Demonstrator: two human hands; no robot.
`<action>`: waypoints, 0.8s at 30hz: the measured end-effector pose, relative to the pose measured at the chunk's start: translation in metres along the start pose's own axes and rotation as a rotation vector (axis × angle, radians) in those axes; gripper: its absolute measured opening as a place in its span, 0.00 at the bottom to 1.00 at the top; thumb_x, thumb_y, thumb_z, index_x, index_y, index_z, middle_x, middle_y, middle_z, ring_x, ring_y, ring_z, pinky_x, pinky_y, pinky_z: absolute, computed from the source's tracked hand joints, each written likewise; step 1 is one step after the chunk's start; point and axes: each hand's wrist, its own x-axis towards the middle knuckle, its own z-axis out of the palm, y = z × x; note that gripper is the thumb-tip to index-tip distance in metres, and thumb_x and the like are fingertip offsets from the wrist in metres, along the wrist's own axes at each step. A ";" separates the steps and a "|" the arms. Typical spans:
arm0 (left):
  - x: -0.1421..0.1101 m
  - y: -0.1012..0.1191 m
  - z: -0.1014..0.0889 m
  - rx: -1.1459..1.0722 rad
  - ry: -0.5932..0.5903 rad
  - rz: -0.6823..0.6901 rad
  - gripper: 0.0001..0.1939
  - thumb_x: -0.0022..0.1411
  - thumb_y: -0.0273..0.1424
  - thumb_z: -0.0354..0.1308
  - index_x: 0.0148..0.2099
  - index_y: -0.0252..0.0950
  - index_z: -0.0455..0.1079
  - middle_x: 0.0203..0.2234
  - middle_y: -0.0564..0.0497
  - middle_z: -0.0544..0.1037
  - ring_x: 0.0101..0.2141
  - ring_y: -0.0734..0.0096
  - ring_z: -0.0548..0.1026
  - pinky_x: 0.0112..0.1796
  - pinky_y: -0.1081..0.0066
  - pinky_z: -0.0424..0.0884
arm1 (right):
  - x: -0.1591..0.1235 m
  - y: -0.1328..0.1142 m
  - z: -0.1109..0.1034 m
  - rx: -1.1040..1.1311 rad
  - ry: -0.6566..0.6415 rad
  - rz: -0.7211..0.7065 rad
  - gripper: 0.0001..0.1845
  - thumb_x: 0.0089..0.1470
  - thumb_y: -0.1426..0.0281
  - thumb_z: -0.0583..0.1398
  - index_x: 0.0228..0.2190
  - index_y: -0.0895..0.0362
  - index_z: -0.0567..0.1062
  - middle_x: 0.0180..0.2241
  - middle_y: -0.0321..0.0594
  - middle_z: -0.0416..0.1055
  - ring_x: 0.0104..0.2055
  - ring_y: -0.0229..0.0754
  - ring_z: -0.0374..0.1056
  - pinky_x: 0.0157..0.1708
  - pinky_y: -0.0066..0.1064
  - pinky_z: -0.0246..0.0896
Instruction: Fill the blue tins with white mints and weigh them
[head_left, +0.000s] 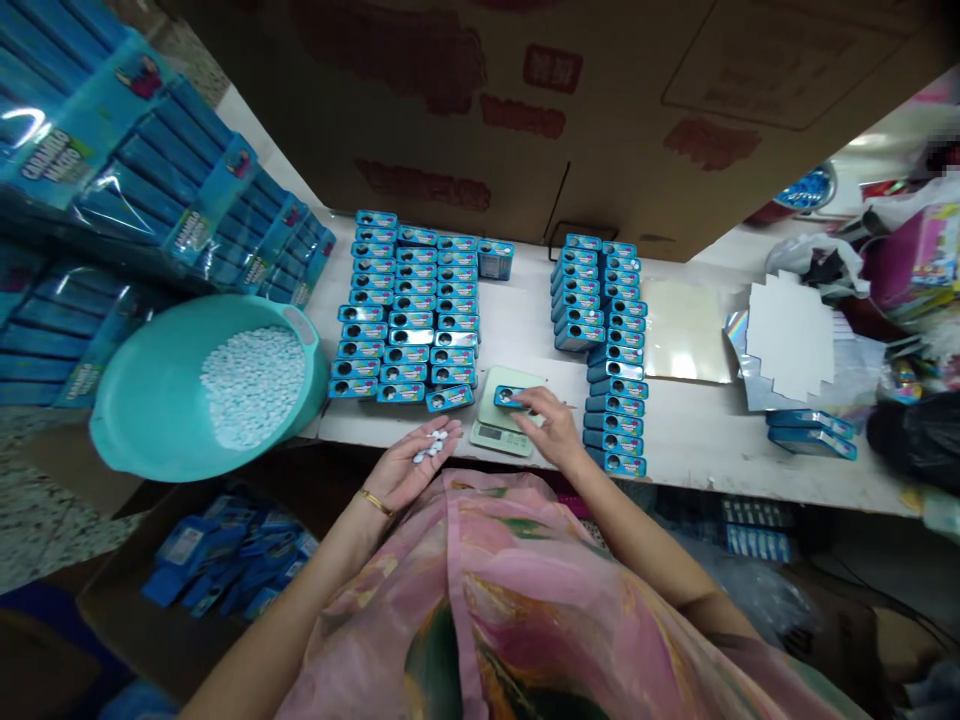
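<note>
My left hand is turned palm up and cupped, with several small white candies lying in the palm and at the fingers. In front of my right hand, a small blue candy box with a round opening in its top stands on a pale green digital scale. My right fingertips are pinched together at the box's right end, by the opening. What lies between them is hidden. Just left of the scale, rows of similar blue boxes stand upright on the white table.
More blue boxes line up right of the scale. At the left is a turquoise tub of white candies, beside wrapped packs. A large cardboard box stands behind. Under the table, a carton holds blue packaging.
</note>
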 end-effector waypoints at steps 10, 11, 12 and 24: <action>0.008 -0.016 0.025 0.118 -0.128 -0.100 0.17 0.49 0.14 0.49 0.41 0.28 0.69 0.35 0.45 0.75 0.37 0.70 0.72 0.42 0.68 0.68 | -0.004 -0.029 0.046 -0.437 -0.399 -0.245 0.10 0.54 0.73 0.50 0.32 0.60 0.71 0.31 0.43 0.66 0.34 0.39 0.59 0.34 0.30 0.58; 0.008 -0.016 0.026 0.122 -0.130 -0.107 0.17 0.49 0.14 0.49 0.41 0.28 0.69 0.34 0.45 0.75 0.37 0.70 0.72 0.43 0.68 0.68 | -0.005 -0.026 0.044 -0.429 -0.394 -0.250 0.10 0.54 0.72 0.50 0.32 0.60 0.71 0.30 0.43 0.66 0.34 0.39 0.59 0.34 0.29 0.58; 0.009 -0.017 0.027 0.126 -0.136 -0.114 0.17 0.49 0.14 0.49 0.41 0.28 0.70 0.34 0.44 0.75 0.37 0.70 0.72 0.43 0.68 0.67 | -0.006 -0.023 0.042 -0.410 -0.381 -0.251 0.10 0.54 0.72 0.50 0.32 0.60 0.71 0.30 0.43 0.66 0.34 0.39 0.60 0.35 0.29 0.58; 0.021 -0.013 0.025 0.061 -0.104 -0.099 0.17 0.48 0.14 0.50 0.42 0.25 0.67 0.42 0.38 0.72 0.46 0.62 0.68 0.47 0.68 0.64 | 0.020 0.022 0.013 -0.088 -0.003 0.059 0.08 0.49 0.74 0.54 0.29 0.56 0.73 0.29 0.38 0.70 0.32 0.36 0.65 0.35 0.27 0.60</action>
